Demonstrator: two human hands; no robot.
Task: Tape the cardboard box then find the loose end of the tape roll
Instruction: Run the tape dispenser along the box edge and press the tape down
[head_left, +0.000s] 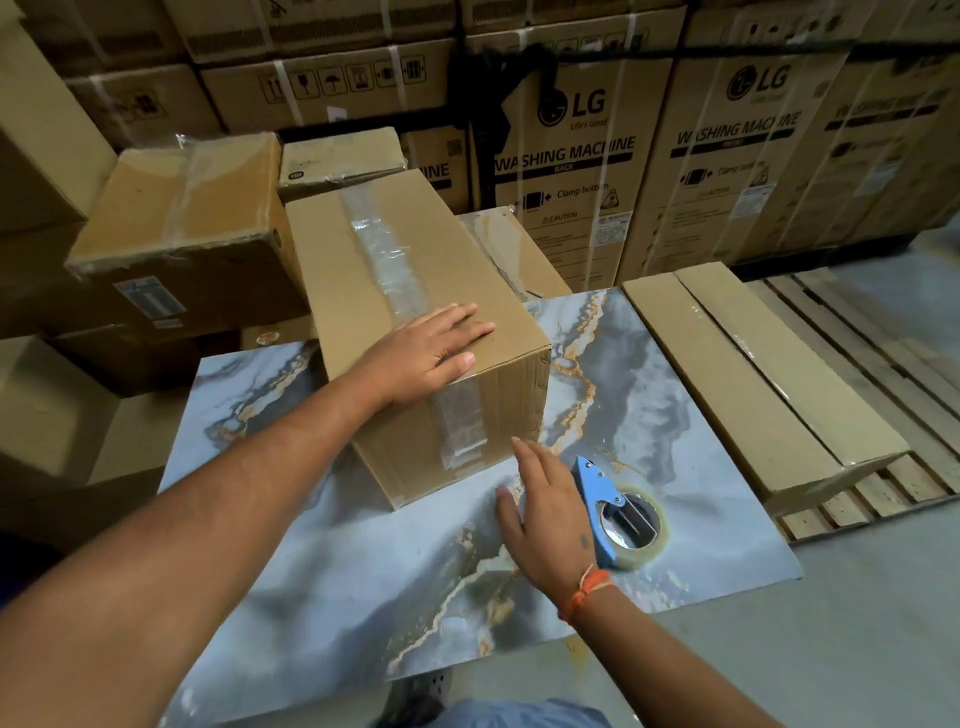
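A brown cardboard box (415, 270) stands on the marbled table top (395, 571), with a strip of clear tape running along its top seam and down its near face. My left hand (426, 353) lies flat, fingers spread, on the near top edge of the box, over the tape. My right hand (545, 514) hovers open just above the table, right beside the box's near corner. A blue tape dispenser with a clear tape roll (621, 519) lies on the table immediately right of my right hand, touching or nearly touching it.
Taped cartons (182, 208) stand behind and left of the box. A long flat carton (753, 374) lies on a wooden pallet (883, 374) at the right. Stacked washing machine cartons (571, 156) form a wall at the back.
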